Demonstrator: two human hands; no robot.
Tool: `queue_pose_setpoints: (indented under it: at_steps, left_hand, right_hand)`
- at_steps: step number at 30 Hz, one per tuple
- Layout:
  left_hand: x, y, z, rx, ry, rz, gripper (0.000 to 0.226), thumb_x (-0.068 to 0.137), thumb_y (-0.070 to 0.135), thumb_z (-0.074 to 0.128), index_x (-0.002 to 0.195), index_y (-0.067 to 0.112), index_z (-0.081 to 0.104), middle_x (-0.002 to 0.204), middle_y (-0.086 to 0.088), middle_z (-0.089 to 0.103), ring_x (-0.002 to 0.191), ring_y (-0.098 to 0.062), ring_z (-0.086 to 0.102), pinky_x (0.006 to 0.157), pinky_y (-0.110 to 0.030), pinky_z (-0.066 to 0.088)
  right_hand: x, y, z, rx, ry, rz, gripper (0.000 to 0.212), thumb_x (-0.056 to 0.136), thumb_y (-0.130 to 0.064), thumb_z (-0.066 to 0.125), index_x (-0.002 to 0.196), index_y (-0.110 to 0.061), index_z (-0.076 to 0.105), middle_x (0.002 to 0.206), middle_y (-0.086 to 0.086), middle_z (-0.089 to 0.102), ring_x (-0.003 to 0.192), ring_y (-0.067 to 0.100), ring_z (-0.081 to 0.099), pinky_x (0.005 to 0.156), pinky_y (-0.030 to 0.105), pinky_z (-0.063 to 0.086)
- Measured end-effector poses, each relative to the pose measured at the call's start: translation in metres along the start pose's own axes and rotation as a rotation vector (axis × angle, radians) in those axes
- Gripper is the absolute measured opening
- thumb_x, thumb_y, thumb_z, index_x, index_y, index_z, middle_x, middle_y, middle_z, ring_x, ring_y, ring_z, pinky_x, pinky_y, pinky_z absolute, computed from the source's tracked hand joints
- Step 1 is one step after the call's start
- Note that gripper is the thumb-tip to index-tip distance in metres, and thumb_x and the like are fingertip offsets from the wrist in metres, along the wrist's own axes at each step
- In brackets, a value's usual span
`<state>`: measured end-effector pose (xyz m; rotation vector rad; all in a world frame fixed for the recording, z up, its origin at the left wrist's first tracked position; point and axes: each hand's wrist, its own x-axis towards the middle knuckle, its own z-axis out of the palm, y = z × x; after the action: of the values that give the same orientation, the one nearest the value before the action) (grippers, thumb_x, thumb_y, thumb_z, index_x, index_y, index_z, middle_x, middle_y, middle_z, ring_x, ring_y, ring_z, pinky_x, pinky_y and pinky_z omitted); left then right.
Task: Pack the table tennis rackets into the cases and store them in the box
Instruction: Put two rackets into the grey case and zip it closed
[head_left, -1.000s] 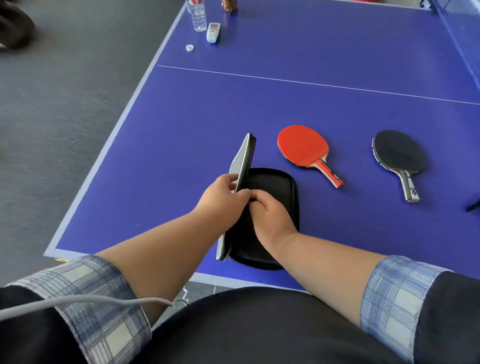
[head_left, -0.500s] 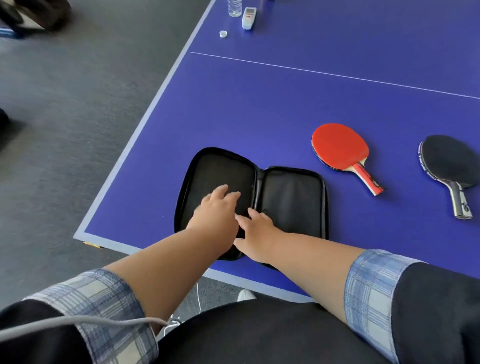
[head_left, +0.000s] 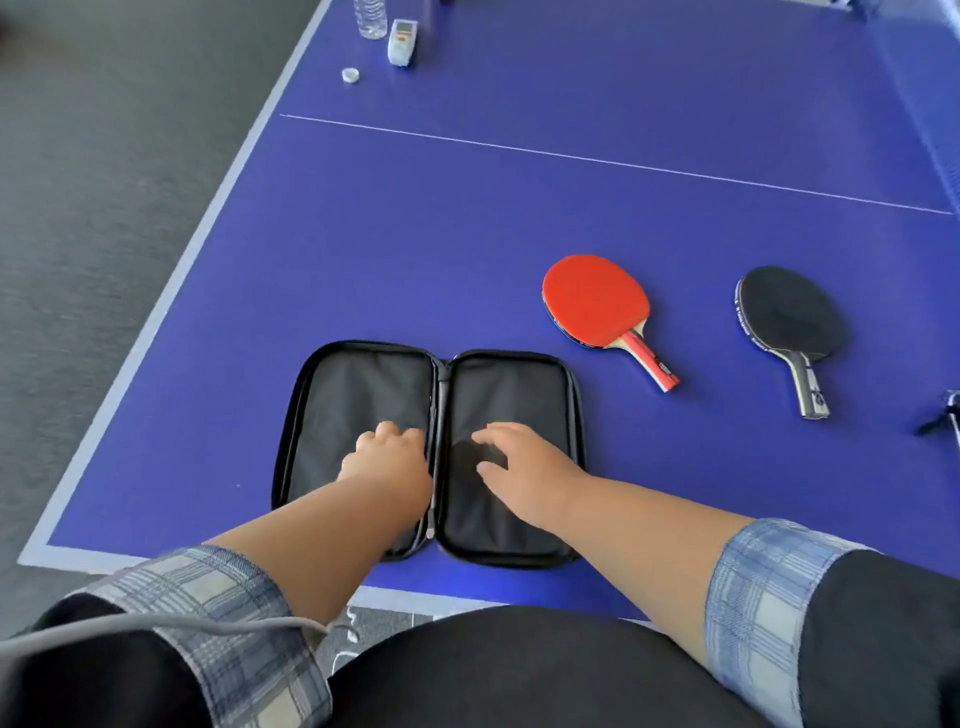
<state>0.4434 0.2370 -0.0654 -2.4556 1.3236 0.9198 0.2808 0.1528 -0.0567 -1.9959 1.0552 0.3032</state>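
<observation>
A black racket case (head_left: 358, 395) lies unzipped and spread flat near the table's front edge, both halves empty. My left hand (head_left: 387, 454) rests on the left half with its fingers curled. Over the right half my right hand (head_left: 524, 467) hovers or rests with fingers spread, holding nothing. A red racket (head_left: 597, 301) lies on the table to the right of the case, handle pointing toward me. Further right lies a black racket (head_left: 789, 312), handle also toward me. No box is in view.
The blue table (head_left: 467, 208) has its left edge and front corner close to the case. At the far left stand a water bottle (head_left: 370, 18), its cap (head_left: 350, 75) and a small white device (head_left: 402, 41). A dark object (head_left: 943, 415) peeks in at the right edge.
The case's upper half swung down to the left, so the case now lies fully spread. My hands moved apart, one onto each half. The view shifted as my head moved.
</observation>
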Motion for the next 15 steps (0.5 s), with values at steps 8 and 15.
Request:
queue_pose_setpoints:
  at_steps: [8, 15]
  left_hand:
    - [0.030, 0.102, -0.027, -0.245, 0.082, 0.232, 0.053, 0.094, 0.022, 0.046, 0.146, 0.026, 0.040, 0.146, -0.003, 0.042, 0.129, -0.025, 0.045, 0.101, -0.039, 0.044]
    - [0.070, 0.192, -0.045, -0.715, 0.020, 0.099, 0.059, 0.096, 0.022, 0.046, 0.152, 0.022, 0.031, 0.147, 0.003, 0.046, 0.110, -0.016, 0.057, 0.084, -0.028, 0.044]
  right_hand:
    - [-0.010, 0.096, -0.083, 0.103, 0.456, 0.331, 0.043, 0.098, -0.028, 0.059, 0.141, -0.022, 0.057, 0.144, 0.000, 0.052, 0.123, 0.020, 0.056, 0.100, 0.036, 0.048]
    - [0.027, 0.144, -0.145, 0.191, 0.547, 0.363, 0.028, 0.097, -0.025, 0.056, 0.123, -0.022, 0.065, 0.124, 0.005, 0.059, 0.109, 0.028, 0.058, 0.082, 0.035, 0.052]
